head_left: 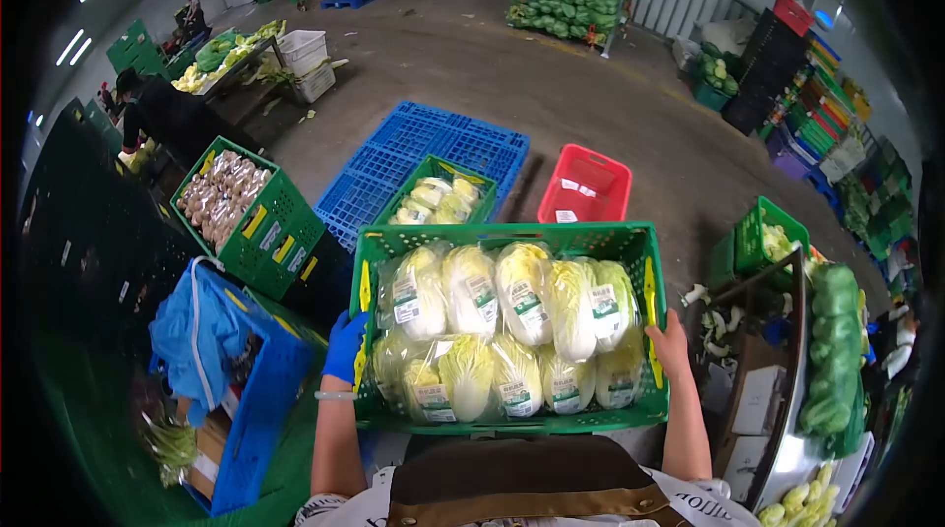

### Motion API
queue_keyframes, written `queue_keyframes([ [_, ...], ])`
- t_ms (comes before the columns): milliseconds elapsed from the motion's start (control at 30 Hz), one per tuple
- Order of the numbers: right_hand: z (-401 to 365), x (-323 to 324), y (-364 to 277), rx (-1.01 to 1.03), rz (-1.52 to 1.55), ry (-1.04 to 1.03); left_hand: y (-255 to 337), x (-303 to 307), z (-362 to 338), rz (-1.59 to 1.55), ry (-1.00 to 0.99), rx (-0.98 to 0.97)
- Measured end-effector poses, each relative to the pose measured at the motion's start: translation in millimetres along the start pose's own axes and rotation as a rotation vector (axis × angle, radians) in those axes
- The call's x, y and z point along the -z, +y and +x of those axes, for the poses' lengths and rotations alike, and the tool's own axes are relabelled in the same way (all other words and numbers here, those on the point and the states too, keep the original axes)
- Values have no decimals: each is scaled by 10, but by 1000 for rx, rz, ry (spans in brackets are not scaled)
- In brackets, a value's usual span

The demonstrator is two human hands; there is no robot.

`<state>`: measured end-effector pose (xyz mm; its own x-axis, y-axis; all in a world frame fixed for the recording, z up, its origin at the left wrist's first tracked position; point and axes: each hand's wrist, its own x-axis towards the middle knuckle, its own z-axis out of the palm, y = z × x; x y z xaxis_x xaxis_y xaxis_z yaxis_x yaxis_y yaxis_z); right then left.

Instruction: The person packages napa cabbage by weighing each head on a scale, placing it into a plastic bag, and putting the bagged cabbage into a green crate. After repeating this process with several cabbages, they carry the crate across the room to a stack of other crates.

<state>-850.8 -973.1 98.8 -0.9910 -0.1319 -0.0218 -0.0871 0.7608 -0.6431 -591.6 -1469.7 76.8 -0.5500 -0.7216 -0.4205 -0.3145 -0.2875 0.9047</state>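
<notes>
My left hand [345, 348], in a blue glove, grips the left end of a green crate [512, 236]. My bare right hand [670, 342] holds the crate's right end. Two rows of wrapped, labelled napa cabbages [468, 374] fill the crate, which is level in front of my brown apron [512, 478]. The fingers of both hands are partly hidden by the crate's ends and its yellow handle parts.
Ahead are a blue pallet [394, 148] with a smaller green crate [482, 194] of cabbages and a red crate [615, 173]. A mushroom crate [285, 247] and blue bin [241, 438] stand left. A person [172, 119] bends beyond. Net-bagged vegetables [835, 350] lie right.
</notes>
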Motion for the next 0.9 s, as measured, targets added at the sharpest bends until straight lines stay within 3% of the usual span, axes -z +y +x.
queue_keyframes([
  [233, 1863, -1042, -1193, 106, -80, -143, 38, 130, 1398, -89, 166, 112],
  [367, 2633, -1409, -1734, 75, -69, -292, 162, 156, 1709, -203, 253, 236],
  [467, 3253, -2089, -1812, 99, 36, -397, 122, 285, 2036, -180, 345, 335],
  [700, 4399, -3546, -2641, 21, -146, -835, -338, 381, 2642, -337, 533, 627],
  [833, 4910, -4545, -2718, 88, -195, -839, -687, 88, 2908, -428, 526, 705],
  [900, 5125, -4959, -2812, 76, -209, -894, -895, -29, 3189, -577, 516, 840],
])
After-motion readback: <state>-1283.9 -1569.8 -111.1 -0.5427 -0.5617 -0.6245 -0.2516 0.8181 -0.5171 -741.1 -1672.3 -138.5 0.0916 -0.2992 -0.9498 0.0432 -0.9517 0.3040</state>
